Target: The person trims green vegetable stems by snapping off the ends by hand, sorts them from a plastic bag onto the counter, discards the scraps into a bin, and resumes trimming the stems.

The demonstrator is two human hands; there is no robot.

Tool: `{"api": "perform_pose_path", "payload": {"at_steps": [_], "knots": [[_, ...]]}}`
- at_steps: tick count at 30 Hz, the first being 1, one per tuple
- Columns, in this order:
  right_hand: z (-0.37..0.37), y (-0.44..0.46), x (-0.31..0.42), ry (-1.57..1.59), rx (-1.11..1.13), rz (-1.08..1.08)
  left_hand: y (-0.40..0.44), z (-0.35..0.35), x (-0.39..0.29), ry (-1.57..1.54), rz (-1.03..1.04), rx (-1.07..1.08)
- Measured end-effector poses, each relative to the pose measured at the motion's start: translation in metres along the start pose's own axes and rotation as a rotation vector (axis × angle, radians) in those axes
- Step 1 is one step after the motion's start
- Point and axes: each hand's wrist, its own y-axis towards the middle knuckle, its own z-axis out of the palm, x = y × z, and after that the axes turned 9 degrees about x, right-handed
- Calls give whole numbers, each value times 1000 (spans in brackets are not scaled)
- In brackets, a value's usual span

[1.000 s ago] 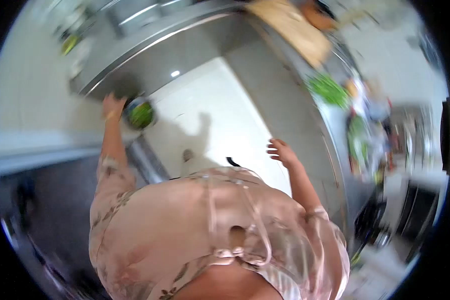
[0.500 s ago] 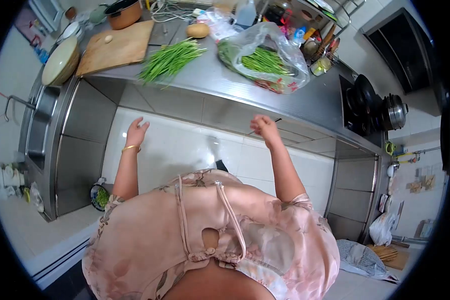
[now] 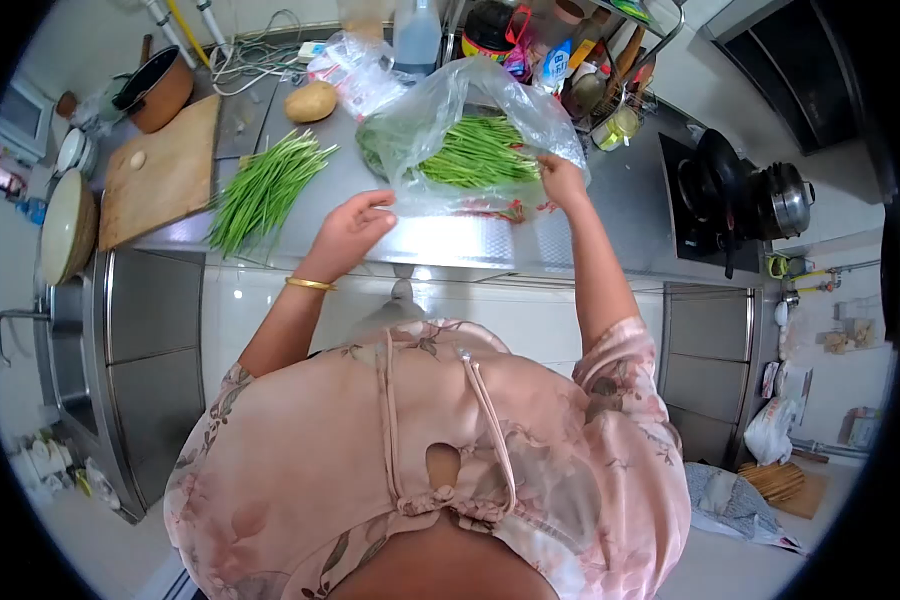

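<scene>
Along the steel counter [image 3: 620, 215], a clear plastic bag [image 3: 530, 95] lies just behind the two hands, its mouth gaping toward the front. Inside it are long, thin green stalks [image 3: 478, 152], bright along most of their length and paler at the ends toward the right; darker green shows through the plastic on the left. The bag itself is crinkled and shiny, with red print low at the front.

The right hand [image 3: 562, 182] is at the bag's right edge, fingers drawn close together; whether they pinch the plastic, I cannot tell. The left hand [image 3: 353, 235] is loosely spread, thumb apart from bent fingers, near the bag's lower left corner, with nothing visible in its grasp; I cannot tell if it touches the plastic.

Left of the bag, a loose bunch of similar stalks [image 3: 270, 190] lies fanned on the metal, a potato [image 3: 311, 102] behind it. Next comes a wooden board [image 3: 175, 190] bearing one small pale round item [image 3: 138, 159], with an orange-brown pot [image 3: 175, 98] behind, its dark inside hard to read. A pale bowl [image 3: 68, 225] stands beside the board. Behind the bag on the right, a wire basket [image 3: 642, 95] holds upright utensils
</scene>
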Motion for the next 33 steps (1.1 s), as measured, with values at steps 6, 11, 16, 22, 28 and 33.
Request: {"api": "perform_pose_path", "payload": {"at_steps": [6, 11, 16, 22, 28, 33], "knots": [[33, 80, -21, -201, 220, -1, 78, 9, -36, 16, -39, 256], [50, 99, -36, -352, 279, 109, 110, 11, -51, -13, -28, 316], [38, 103, -47, -347, 373, -2, 122, 13, -53, -60, -53, 251], [-19, 60, 3, -444, 366, -244, 135, 43, -63, 226, 153, 144], [-136, 40, 53, -298, 535, -608, 182, 79, -101, 976, 515, 120], [-220, 44, 96, -275, 663, -694, 212, 93, -148, 477, 176, 440]]}}
